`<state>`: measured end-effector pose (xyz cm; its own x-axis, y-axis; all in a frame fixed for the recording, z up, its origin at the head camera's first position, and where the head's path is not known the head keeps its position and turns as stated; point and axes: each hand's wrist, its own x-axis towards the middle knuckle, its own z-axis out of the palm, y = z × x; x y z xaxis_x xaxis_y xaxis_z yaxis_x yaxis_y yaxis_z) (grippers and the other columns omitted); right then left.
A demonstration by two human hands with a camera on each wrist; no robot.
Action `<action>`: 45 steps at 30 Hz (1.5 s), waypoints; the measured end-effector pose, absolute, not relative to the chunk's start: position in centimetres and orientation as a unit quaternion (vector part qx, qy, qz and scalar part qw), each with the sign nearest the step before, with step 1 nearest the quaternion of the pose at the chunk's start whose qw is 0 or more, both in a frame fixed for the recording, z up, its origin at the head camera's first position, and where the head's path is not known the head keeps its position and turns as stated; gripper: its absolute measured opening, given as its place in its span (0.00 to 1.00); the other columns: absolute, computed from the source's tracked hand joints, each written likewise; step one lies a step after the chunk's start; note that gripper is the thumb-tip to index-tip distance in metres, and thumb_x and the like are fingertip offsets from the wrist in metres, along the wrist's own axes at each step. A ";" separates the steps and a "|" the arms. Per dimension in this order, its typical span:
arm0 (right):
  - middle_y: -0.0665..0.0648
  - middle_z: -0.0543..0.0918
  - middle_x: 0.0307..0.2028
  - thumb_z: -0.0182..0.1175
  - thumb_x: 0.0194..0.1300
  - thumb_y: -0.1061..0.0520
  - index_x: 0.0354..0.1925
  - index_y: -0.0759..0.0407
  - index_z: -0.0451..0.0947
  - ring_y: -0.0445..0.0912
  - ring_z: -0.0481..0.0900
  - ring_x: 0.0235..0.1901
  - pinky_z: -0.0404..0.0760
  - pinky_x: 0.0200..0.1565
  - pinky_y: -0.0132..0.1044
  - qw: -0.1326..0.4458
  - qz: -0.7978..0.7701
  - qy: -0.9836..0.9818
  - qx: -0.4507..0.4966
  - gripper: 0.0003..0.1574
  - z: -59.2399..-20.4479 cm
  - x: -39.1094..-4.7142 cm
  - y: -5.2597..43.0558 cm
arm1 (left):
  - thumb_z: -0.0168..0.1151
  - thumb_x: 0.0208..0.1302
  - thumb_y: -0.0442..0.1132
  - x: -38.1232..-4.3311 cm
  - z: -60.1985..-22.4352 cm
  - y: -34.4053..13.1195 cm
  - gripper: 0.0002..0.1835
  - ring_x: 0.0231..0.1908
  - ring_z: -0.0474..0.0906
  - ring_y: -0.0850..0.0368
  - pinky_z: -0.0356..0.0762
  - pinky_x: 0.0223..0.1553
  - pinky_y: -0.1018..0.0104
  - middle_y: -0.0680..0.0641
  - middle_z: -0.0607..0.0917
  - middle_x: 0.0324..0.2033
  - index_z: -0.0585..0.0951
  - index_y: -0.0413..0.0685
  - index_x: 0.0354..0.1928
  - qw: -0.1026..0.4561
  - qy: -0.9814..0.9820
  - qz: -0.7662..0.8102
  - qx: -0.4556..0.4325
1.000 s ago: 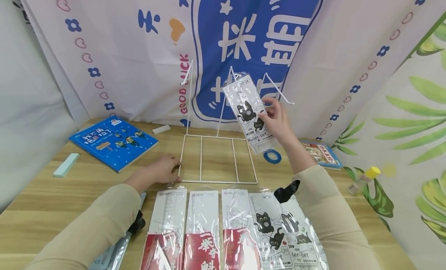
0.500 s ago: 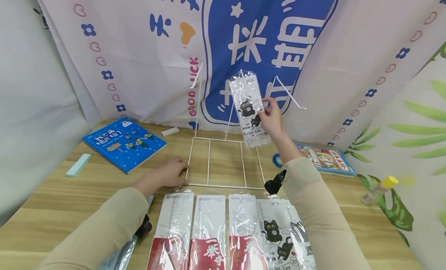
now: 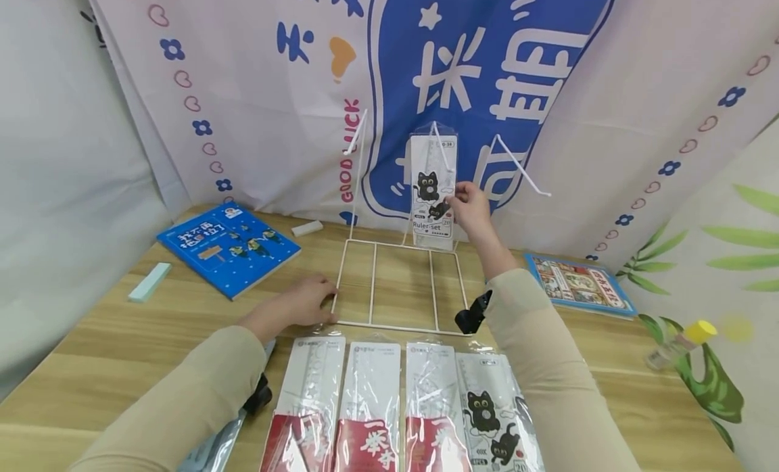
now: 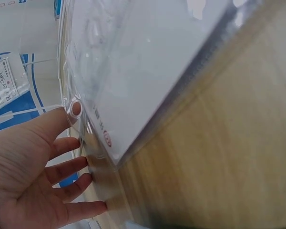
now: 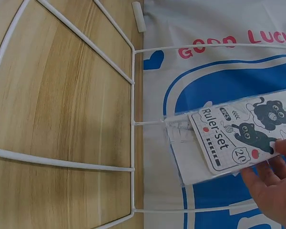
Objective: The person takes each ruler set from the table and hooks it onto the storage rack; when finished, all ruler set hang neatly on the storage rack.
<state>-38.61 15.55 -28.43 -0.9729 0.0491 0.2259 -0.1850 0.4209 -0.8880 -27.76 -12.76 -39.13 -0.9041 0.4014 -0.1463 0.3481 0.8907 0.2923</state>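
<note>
My right hand [image 3: 473, 208] pinches the right edge of a clear-packed ruler set [image 3: 431, 181] printed with black cats. The pack stands nearly upright at the back of a white wire display rack [image 3: 435, 289]. The rack's middle prong [image 3: 442, 147] shows in front of the pack's upper part. In the right wrist view, the ruler set [image 5: 248, 129] has my thumb on its front and fingers behind. My left hand [image 3: 307, 299] rests at the rack base's left front corner. Its fingers [image 4: 66, 171] are spread and extended in the left wrist view, with the thumb at the wire.
Several packed ruler sets [image 3: 374, 391] with white and red cards lie before the rack, beside another cat ruler set [image 3: 487, 418]. Left stand a blue book [image 3: 228, 249], a pale green block [image 3: 149, 282] and a white block [image 3: 307, 228]. Right are another book [image 3: 578, 282] and a yellow-capped bottle [image 3: 681, 343].
The ruler set in my right hand has turned from tilted to nearly upright and moved back against the rack's middle prong. The left hand stays at the rack corner. The head view has shifted.
</note>
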 end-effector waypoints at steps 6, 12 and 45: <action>0.59 0.76 0.41 0.53 0.62 0.63 0.50 0.66 0.69 0.46 0.75 0.36 0.81 0.36 0.39 0.087 0.567 -0.819 0.012 0.17 -29.3 -38.2 16.0 | 0.65 0.53 0.48 -27.5 -39.9 -12.2 0.31 0.57 0.62 0.38 0.61 0.57 0.47 0.33 0.66 0.57 0.71 0.39 0.57 0.114 0.963 0.148 0.194; 0.66 0.77 0.44 0.52 0.64 0.64 0.51 0.70 0.68 0.47 0.78 0.36 0.81 0.36 0.37 0.073 0.579 -0.811 0.043 0.18 -29.8 -36.9 17.6 | 0.65 0.53 0.47 -27.6 -40.3 -12.2 0.31 0.57 0.62 0.38 0.62 0.57 0.48 0.32 0.66 0.57 0.71 0.39 0.57 0.116 0.961 0.156 0.196; 0.65 0.74 0.37 0.65 0.52 0.45 0.57 0.75 0.58 0.54 0.75 0.33 0.77 0.32 0.49 -0.012 0.189 -0.982 -0.026 0.48 -39.3 -10.6 38.0 | 0.63 0.55 0.49 -28.8 -39.6 -12.7 0.32 0.58 0.59 0.34 0.59 0.57 0.44 0.29 0.63 0.58 0.69 0.37 0.58 0.119 0.963 0.132 0.203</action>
<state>-10.62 38.03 -39.34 -0.9983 0.0472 -0.0340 0.0565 0.9270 -0.3708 -28.81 -12.67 -39.62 -0.8890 0.4227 -0.1761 0.3600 0.8828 0.3019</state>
